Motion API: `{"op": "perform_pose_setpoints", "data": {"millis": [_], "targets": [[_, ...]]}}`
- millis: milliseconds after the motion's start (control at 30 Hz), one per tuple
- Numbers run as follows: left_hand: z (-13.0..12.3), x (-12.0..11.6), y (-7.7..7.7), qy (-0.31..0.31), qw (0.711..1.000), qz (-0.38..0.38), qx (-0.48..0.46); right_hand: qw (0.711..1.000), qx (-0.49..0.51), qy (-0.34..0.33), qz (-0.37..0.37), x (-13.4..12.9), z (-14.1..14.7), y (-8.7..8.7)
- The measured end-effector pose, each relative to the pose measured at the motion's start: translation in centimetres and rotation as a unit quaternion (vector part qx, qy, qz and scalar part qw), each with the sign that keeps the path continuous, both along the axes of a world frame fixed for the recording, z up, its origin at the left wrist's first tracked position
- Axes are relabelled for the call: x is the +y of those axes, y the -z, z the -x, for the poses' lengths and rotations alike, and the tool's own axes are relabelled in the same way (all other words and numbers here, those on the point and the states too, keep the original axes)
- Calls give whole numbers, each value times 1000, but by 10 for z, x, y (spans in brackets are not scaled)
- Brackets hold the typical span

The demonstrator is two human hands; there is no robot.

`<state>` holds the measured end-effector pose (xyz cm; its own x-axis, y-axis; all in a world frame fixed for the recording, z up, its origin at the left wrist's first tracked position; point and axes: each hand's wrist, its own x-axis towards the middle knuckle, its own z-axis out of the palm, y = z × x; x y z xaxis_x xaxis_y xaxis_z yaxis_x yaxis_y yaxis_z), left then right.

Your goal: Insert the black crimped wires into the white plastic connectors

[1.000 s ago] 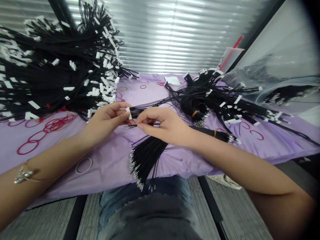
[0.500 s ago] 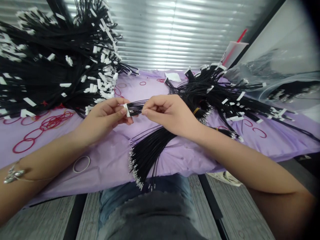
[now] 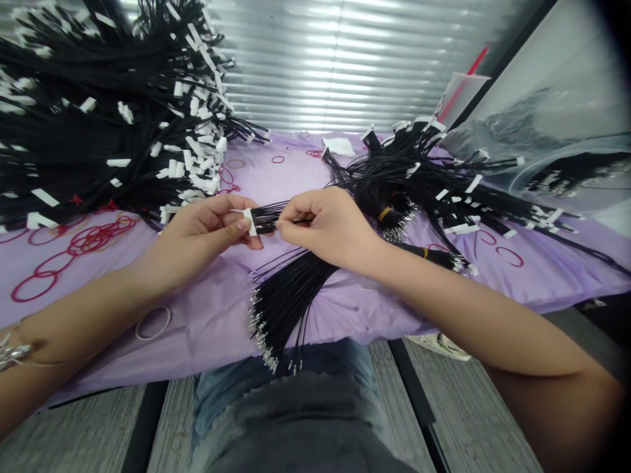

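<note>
A white connector (image 3: pixel 251 222) is pinched between the thumb and fingers of my left hand (image 3: pixel 213 223). Thin black wires (image 3: pixel 270 214) run from it toward my right hand (image 3: pixel 328 226), whose thumb and fingertips are closed on the wires close to the connector. How many of them the right fingers grip is hidden. Below the right hand, a fanned bundle of black wires (image 3: pixel 290 295) with bare silvery terminals hangs toward the table's front edge. Just beyond my right wrist lies a tied wire bundle with a yellow band (image 3: pixel 385 213).
Black cables with white connectors (image 3: pixel 98 125) are heaped at the left, and more cables (image 3: pixel 444 187) spread at the right. Red rubber bands (image 3: pixel 73 253) and a pale ring (image 3: pixel 153 323) lie on the purple cloth (image 3: pixel 197 348). A cup (image 3: pixel 463 95) and a clear plastic bag (image 3: pixel 547 141) stand at the back right.
The wires between my hands now look more spread out, and the connector's face shows more squarely. Both hands keep their grip. The whole view has shifted slightly.
</note>
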<state>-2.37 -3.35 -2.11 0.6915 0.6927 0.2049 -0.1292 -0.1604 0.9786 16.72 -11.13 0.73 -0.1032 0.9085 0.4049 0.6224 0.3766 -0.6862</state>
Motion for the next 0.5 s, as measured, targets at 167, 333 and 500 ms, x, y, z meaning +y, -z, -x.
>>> {"op": "perform_pose_setpoints", "data": {"millis": [167,333,500], "targets": [[0,-1,-1,3,1000,0,3,1000,-9,-8,-20,0,0,1],[0,0,-2,13,1000,0,7,998,-33,-19,-51,-1,1,1],[1,0,-1,5,1000,1,15,994,-72,-28,-80,-1,0,1]]}}
